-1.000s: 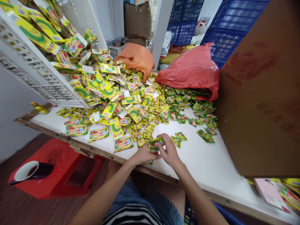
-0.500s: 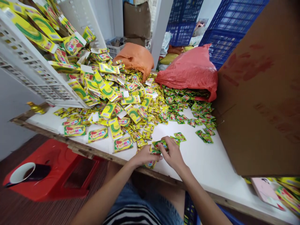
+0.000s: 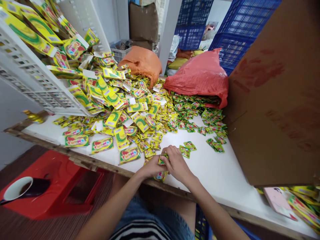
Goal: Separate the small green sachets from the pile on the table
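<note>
Sachet [image 3: 163, 158] pinched between my left hand [image 3: 153, 166] and right hand [image 3: 175, 162], fingers curled round it; yellow pack [image 3: 160, 176] just below, near table edge [image 3: 178, 191]

A pale wall [image 3: 11, 110] stood at the left above a reddish-brown floor [image 3: 50, 230] (finely striped), where a red stool [image 3: 58, 181] sat beside the white-topped, wood-edged table [image 3: 207, 173]; behind, a white pillar [image 3: 169, 33] rose near stacked blue crates [image 3: 191, 31].

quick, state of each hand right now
Left hand: closed, holding a green packet.
Right hand: closed on the same packet.
</note>
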Available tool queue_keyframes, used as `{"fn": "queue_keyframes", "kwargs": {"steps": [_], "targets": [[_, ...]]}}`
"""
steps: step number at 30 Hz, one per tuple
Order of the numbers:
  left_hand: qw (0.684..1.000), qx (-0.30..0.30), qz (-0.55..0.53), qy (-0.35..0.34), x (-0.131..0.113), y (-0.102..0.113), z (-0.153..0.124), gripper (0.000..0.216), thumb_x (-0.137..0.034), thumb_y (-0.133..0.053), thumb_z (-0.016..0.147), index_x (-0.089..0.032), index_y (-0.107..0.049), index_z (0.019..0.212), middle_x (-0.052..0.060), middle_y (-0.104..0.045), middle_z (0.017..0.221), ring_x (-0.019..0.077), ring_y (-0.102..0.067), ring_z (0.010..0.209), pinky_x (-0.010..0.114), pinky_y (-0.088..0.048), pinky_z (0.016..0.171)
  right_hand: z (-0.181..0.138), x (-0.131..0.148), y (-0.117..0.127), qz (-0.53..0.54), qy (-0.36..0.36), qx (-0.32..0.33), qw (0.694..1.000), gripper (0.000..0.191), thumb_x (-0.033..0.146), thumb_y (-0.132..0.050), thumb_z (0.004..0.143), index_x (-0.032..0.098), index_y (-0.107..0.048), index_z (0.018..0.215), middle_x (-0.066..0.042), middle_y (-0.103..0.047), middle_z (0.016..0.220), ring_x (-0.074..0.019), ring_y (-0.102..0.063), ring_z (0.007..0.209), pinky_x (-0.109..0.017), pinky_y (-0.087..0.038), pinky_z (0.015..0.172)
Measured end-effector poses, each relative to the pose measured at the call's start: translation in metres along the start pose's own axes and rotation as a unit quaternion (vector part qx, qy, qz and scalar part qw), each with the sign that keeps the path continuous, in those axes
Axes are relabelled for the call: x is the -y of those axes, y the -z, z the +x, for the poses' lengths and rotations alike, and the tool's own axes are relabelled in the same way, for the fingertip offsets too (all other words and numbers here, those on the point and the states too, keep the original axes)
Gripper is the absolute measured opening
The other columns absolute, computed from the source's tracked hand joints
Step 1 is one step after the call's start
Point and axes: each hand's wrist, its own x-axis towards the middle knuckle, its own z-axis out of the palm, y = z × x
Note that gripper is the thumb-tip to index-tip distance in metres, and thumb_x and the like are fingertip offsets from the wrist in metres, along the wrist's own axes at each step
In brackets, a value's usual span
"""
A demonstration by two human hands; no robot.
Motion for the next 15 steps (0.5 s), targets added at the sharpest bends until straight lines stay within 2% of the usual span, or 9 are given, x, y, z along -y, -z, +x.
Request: {"fn": "queue_keyframes", "kwargs": {"steps": [2, 5, 8, 10, 12, 15], "targets": [[1.000, 0.006, -0.006, 0.011, -0.001, 0.000, -0.002, 0.022, -0.028, -0.068, 0.064, -0.012, -0.063, 0.079, 0.002, -0.063, 0.068, 0.0146, -0.057, 0.064, 0.027, -0.046, 0.064, -0.005, -0.003, -0.005, 0.027, -0.029, -0.033, 0.999, 0.016, 0.028, -0.045, 0.086, 0.017, -0.051, 0.097, -0.005, -0.052, 0.084, -0.0198, -0.047, 0.081, -0.035, -0.037, 0.075], [1.000, 0.002, -0.007, 0.019, -0.003, 0.001, -0.005, 0.022, -0.029, -0.069, 0.063, -0.012, -0.062, 0.077, 0.002, -0.064, 0.070, 0.0154, -0.058, 0.068, 0.028, -0.047, 0.069, -0.015, -0.007, -0.008, 0.032, -0.049, -0.059, 0.997, 0.013, 0.027, -0.047, 0.085, 0.019, -0.057, 0.089, -0.005, -0.052, 0.086, -0.0208, -0.047, 0.086, -0.038, -0.036, 0.080], [0.999, -0.019, 0.005, 0.026, -0.004, 0.002, -0.006, 0.024, -0.026, -0.071, 0.062, -0.014, -0.061, 0.080, 0.002, -0.064, 0.074, 0.0161, -0.057, 0.073, 0.028, -0.046, 0.073, -0.023, -0.008, -0.009, 0.026, -0.050, -0.061, 0.997, 0.019, 0.028, -0.048, 0.085, 0.022, -0.063, 0.076, -0.007, -0.051, 0.108, -0.0261, -0.042, 0.104, -0.045, -0.032, 0.088], [0.999, -0.026, 0.015, 0.021, -0.003, 0.003, -0.006, 0.032, -0.026, -0.072, 0.061, -0.015, -0.060, 0.088, 0.003, -0.064, 0.082, 0.0181, -0.057, 0.080, 0.029, -0.045, 0.076, -0.027, -0.008, -0.011, 0.065, -0.057, -0.045, 0.995, 0.021, 0.028, -0.047, 0.086, 0.023, -0.063, 0.074, -0.006, -0.049, 0.118, -0.0277, -0.038, 0.112, -0.048, -0.029, 0.092], [0.999, -0.038, 0.036, -0.008, -0.002, 0.004, -0.009, 0.041, -0.026, -0.072, 0.062, -0.016, -0.056, 0.099, 0.004, -0.063, 0.096, 0.0204, -0.055, 0.094, 0.031, -0.042, 0.085, -0.033, -0.009, -0.016, 0.155, -0.090, -0.044, 0.983, 0.016, 0.030, -0.047, 0.086, 0.024, -0.062, 0.083, -0.006, -0.053, 0.112, -0.0247, -0.044, 0.108, -0.045, -0.033, 0.091], [0.994, -0.081, 0.057, -0.053, 0.004, 0.006, -0.017, 0.053, -0.026, -0.068, 0.068, -0.020, -0.043, 0.114, 0.006, -0.058, 0.107, 0.0200, -0.053, 0.102, 0.033, -0.040, 0.089, -0.043, -0.011, -0.030, 0.305, -0.159, -0.075, 0.936, 0.020, 0.031, -0.051, 0.084, 0.023, -0.052, 0.102, -0.004, -0.059, 0.094, -0.0186, -0.056, 0.090, -0.035, -0.044, 0.081]]}}
